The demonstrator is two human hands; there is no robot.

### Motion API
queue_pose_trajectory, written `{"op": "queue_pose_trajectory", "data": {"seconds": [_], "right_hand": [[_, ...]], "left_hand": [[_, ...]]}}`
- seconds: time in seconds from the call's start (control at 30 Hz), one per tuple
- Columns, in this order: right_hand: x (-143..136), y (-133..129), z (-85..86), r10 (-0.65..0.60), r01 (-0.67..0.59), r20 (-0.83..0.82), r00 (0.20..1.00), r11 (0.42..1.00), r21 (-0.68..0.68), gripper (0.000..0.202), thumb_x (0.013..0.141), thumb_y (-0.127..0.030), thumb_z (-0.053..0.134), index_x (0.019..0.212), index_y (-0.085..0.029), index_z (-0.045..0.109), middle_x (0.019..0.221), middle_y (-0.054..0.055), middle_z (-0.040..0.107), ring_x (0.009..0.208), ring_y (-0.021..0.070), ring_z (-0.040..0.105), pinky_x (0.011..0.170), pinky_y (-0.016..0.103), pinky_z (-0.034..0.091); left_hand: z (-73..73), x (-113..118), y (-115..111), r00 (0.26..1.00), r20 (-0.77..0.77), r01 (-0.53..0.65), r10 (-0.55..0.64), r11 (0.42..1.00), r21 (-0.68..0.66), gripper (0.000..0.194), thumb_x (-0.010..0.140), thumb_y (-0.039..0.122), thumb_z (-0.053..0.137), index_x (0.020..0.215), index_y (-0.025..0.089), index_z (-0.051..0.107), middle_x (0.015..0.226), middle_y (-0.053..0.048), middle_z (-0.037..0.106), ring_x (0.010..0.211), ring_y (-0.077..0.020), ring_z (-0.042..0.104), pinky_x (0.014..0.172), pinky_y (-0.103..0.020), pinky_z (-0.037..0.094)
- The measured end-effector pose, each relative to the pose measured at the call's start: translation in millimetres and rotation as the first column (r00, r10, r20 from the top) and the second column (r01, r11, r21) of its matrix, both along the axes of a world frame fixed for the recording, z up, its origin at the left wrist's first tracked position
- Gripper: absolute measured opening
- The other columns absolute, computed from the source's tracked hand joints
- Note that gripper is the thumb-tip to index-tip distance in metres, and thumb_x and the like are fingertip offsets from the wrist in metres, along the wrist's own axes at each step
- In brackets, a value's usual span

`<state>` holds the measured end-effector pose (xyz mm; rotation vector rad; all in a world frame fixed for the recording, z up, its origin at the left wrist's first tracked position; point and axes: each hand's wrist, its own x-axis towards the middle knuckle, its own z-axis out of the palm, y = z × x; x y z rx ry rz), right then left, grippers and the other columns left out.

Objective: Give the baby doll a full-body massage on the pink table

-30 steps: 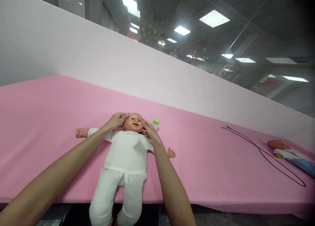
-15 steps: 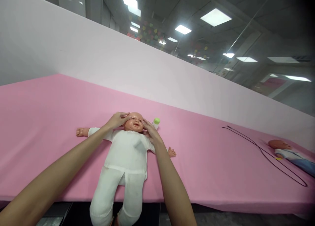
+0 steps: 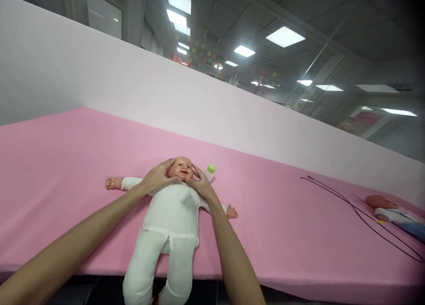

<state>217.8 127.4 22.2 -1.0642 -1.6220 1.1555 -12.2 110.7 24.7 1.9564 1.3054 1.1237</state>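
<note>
A baby doll (image 3: 172, 210) in a white top and trousers lies on its back, arms spread, with its lower legs past the front edge of the pink surface. My left hand (image 3: 160, 176) cups the left side of its head, thumb along the chin. On the other side of the head, my right hand (image 3: 202, 184) curves round the cheek, its thumb near the chin. The doll's face shows between my hands. Just beyond my right hand lies a small bottle (image 3: 210, 172) with a green cap, partly hidden by that hand.
The pink-covered table (image 3: 272, 216) runs along a white partition (image 3: 206, 106). To the right, a thin black cable (image 3: 347, 202) lies in a long loop. A second doll (image 3: 395, 214) in white and blue lies at the far right, cut off by the frame.
My hands have slid down from the doll's temples to its cheeks and jaw, and both thumbs now rest by the chin. The view has tilted up slightly.
</note>
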Motion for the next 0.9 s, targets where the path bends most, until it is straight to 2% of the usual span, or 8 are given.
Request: {"op": "queue_pose_trajectory", "data": {"seconds": [0.1, 0.2, 0.3, 0.4, 0.5, 0.63, 0.73, 0.9], "right_hand": [[-4, -3, -3.0, 0.032, -0.032, -0.008, 0.999, 0.998, 0.045, 0.097, 0.071, -0.038, 0.092, 0.157, -0.029, 0.048, 0.161, 0.008, 0.05, 0.143, 0.0318, 0.054, 0.118, 0.048, 0.046], [0, 1, -7.6, 0.057, -0.056, -0.009, 0.998, 0.997, 0.057, 0.092, 0.074, -0.034, 0.089, 0.156, -0.029, 0.049, 0.162, 0.006, 0.049, 0.142, 0.0316, 0.055, 0.119, 0.05, 0.044], [11, 6, -9.0, 0.096, -0.099, 0.034, 0.995, 0.992, 0.072, 0.081, 0.078, -0.034, 0.086, 0.152, -0.03, 0.054, 0.162, 0.005, 0.048, 0.148, 0.0301, 0.048, 0.123, 0.051, 0.039], [17, 6, -6.2, 0.086, -0.093, 0.078, 0.993, 0.992, 0.086, 0.067, 0.087, -0.044, 0.079, 0.149, -0.028, 0.058, 0.16, 0.006, 0.051, 0.151, 0.0287, 0.044, 0.125, 0.051, 0.035], [10, 0, -3.5, 0.068, -0.075, 0.088, 0.994, 0.994, 0.076, 0.072, 0.087, -0.051, 0.078, 0.151, -0.028, 0.055, 0.16, 0.007, 0.051, 0.149, 0.0305, 0.047, 0.123, 0.051, 0.037], [-4, -6, -6.1, 0.053, -0.062, 0.097, 0.994, 0.993, 0.096, 0.089, 0.08, -0.047, 0.086, 0.158, -0.03, 0.047, 0.157, 0.007, 0.054, 0.143, 0.032, 0.053, 0.119, 0.049, 0.043], [-3, -3, -9.9, 0.036, -0.052, 0.125, 0.992, 0.99, 0.131, 0.085, 0.085, -0.046, 0.08, 0.16, -0.03, 0.044, 0.159, 0.006, 0.053, 0.145, 0.0309, 0.051, 0.122, 0.048, 0.04], [12, 2, -9.6, 0.057, -0.085, 0.212, 0.976, 0.989, 0.121, 0.077, 0.089, -0.045, 0.075, 0.158, -0.029, 0.046, 0.165, 0.004, 0.044, 0.153, 0.028, 0.041, 0.126, 0.046, 0.03]], "left_hand": [[-7.3, -1, 0, 1.0, 0.001, -0.021, 0.021, 1.0, 0.014, 0.089, 0.078, 0.064, 0.075, 0.156, 0.028, 0.049, 0.146, -0.008, 0.065, 0.128, -0.0366, 0.063, 0.103, -0.041, 0.051], [-16.2, -8, 10, 1.0, -0.003, -0.022, 0.022, 1.0, 0.009, 0.093, 0.077, 0.062, 0.076, 0.157, 0.024, 0.049, 0.155, -0.01, 0.057, 0.14, -0.0365, 0.055, 0.113, -0.041, 0.045], [-24.0, -20, 21, 0.996, 0.035, 0.085, -0.085, 0.996, -0.007, 0.087, 0.081, 0.057, 0.074, 0.156, 0.022, 0.051, 0.163, -0.009, 0.046, 0.151, -0.0333, 0.043, 0.121, -0.038, 0.037], [-27.9, -27, 24, 0.985, 0.059, 0.163, -0.164, 0.986, 0.022, 0.072, 0.091, 0.054, 0.063, 0.155, 0.022, 0.053, 0.164, -0.007, 0.044, 0.153, -0.03, 0.04, 0.124, -0.038, 0.034], [-27.3, -22, 17, 0.996, 0.015, 0.088, -0.089, 0.995, 0.037, 0.076, 0.093, 0.06, 0.059, 0.158, 0.023, 0.048, 0.162, -0.009, 0.047, 0.149, -0.0324, 0.046, 0.12, -0.041, 0.039], [-24.0, -12, 7, 0.994, -0.099, -0.04, 0.044, 0.998, 0.037, 0.1, 0.081, 0.069, 0.072, 0.163, 0.023, 0.039, 0.161, -0.013, 0.049, 0.138, -0.0385, 0.056, 0.109, -0.045, 0.048], [-26.5, -15, 10, 0.997, -0.079, -0.024, 0.028, 0.998, 0.049, 0.089, 0.088, 0.065, 0.067, 0.161, 0.021, 0.043, 0.157, -0.013, 0.054, 0.136, -0.0365, 0.058, 0.109, -0.043, 0.047], [-34.7, -25, 21, 0.995, -0.035, 0.094, -0.091, 0.992, 0.081, 0.074, 0.094, 0.051, 0.058, 0.159, 0.017, 0.046, 0.16, -0.012, 0.05, 0.144, -0.0331, 0.051, 0.115, -0.04, 0.042]]}}
